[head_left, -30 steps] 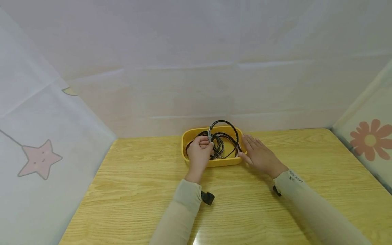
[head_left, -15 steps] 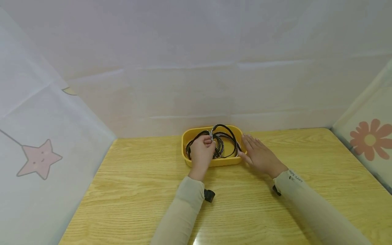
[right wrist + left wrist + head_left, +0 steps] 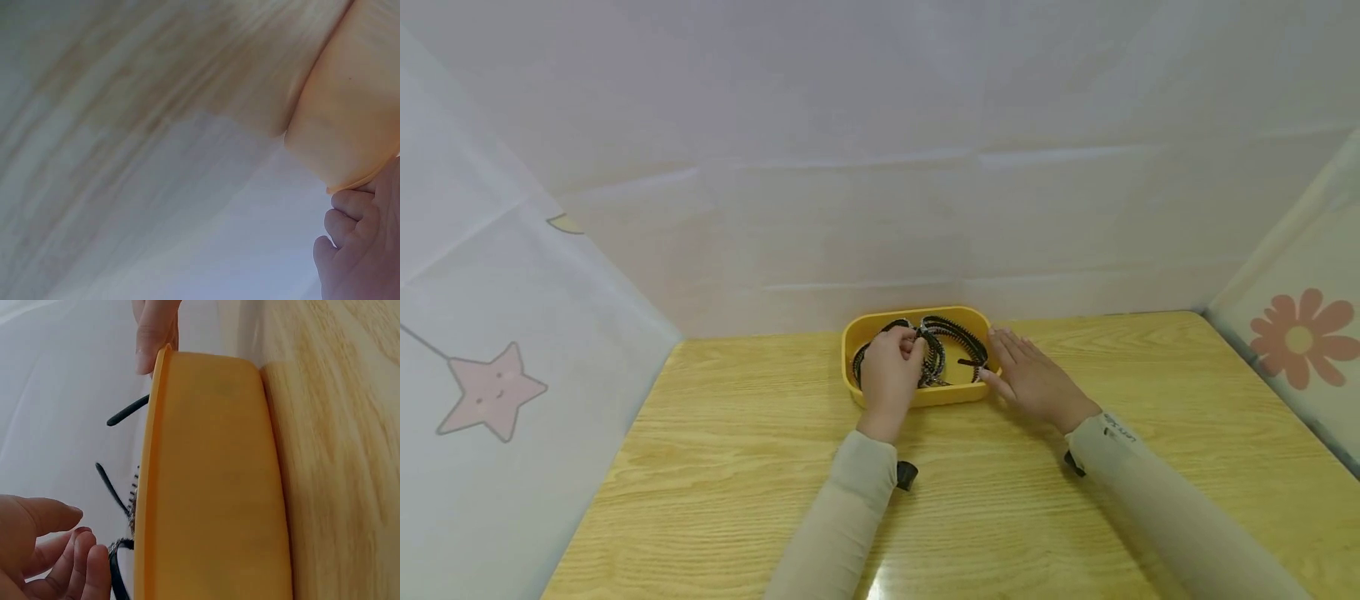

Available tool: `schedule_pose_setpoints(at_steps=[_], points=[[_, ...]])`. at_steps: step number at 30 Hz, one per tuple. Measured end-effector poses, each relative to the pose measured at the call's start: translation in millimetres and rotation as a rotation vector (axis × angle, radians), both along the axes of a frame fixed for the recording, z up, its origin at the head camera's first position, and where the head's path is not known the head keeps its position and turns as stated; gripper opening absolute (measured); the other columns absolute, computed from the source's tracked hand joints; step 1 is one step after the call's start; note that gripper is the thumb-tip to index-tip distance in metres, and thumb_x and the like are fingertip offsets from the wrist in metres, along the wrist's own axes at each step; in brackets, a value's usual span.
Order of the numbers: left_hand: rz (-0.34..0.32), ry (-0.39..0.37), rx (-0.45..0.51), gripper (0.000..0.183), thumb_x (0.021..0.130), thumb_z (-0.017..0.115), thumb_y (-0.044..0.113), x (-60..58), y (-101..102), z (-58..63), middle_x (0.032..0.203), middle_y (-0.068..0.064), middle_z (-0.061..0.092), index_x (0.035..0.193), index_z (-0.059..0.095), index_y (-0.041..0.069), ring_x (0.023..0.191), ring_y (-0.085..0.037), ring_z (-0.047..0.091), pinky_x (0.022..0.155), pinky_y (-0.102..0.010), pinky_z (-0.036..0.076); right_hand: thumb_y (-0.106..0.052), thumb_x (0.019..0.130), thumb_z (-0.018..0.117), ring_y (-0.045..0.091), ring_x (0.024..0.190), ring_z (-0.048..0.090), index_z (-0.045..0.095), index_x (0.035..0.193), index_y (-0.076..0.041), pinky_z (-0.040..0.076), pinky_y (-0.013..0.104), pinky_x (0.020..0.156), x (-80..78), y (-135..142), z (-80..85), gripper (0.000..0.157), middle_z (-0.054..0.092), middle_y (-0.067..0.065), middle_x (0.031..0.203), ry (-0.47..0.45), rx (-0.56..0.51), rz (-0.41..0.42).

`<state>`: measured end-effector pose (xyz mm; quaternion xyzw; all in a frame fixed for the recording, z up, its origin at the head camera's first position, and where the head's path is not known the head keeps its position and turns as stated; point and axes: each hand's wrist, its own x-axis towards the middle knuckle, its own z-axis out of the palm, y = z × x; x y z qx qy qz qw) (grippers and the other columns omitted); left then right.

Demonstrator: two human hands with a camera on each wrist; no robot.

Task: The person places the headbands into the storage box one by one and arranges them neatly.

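Observation:
A yellow plastic basket (image 3: pixel 951 397) holds several black headbands (image 3: pixel 973 340) with comb-like teeth, some with a silvery, glittery part. My left hand (image 3: pixel 889 375) is over the basket's left half, fingers loosely bent. In the left wrist view, its thumb and fingers stand apart with nothing between them, beside a dark headband (image 3: pixel 117 565) at the rim. Two dark headband ends stick out past the rim there. My right hand (image 3: pixel 1037 383) lies with straight fingers along the basket's right end, its thumb at the front corner. In the right wrist view, its fingers touch the basket's rim.
The basket stands at the back edge of a light wood-grain table (image 3: pixel 722 450), close to a pale fabric backdrop (image 3: pixel 850 208). Side sheets carry a printed pink star (image 3: pixel 493 392) on the left and a red flower (image 3: pixel 1300 339) on the right.
The headband that my left hand held looped up above the rim has gone down among the others, and the fingers have let go. My right hand stays at the basket's end.

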<state>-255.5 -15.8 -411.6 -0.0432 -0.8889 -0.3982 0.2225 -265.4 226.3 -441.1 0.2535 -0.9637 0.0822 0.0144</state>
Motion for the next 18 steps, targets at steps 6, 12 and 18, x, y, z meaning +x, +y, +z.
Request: schedule_pose_setpoints(at_steps=[6, 12, 18], points=[[0.030, 0.039, -0.049, 0.016, 0.099, 0.068, 0.021, -2.3, -19, 1.3, 0.086, -0.002, 0.070, 0.105, 0.076, 0.009, 0.073, -0.016, 0.066, 0.060, -0.033, 0.056, -0.047, 0.110, 0.037, 0.038, 0.154, 0.013, 0.015, 0.160, 0.005, 0.013, 0.054, 0.126, -0.9, 1, 0.6, 0.075, 0.015, 0.022, 0.167, -0.003, 0.006, -0.001], [0.017, 0.099, -0.107, 0.022, 0.101, 0.063, 0.019, -2.8, -56, -2.5, 0.091, -0.005, 0.071, 0.118, 0.072, 0.007, 0.076, -0.019, 0.068, 0.059, -0.036, 0.057, -0.048, 0.110, 0.037, 0.040, 0.153, 0.015, 0.017, 0.159, 0.006, 0.012, 0.054, 0.126, -4.2, 0, -4.0, 0.076, 0.018, 0.023, 0.166, -0.011, -0.040, 0.022], [-0.016, 0.107, -0.156, 0.026, 0.101, 0.063, 0.014, -4.3, -105, -8.5, 0.097, -0.011, 0.070, 0.124, 0.067, 0.004, 0.085, -0.026, 0.069, 0.067, -0.042, 0.059, -0.053, 0.108, 0.039, 0.045, 0.152, 0.015, 0.018, 0.162, -0.002, 0.017, 0.066, 0.121, -7.4, 7, -6.2, 0.077, 0.011, 0.023, 0.167, -0.119, -0.169, 0.003]])
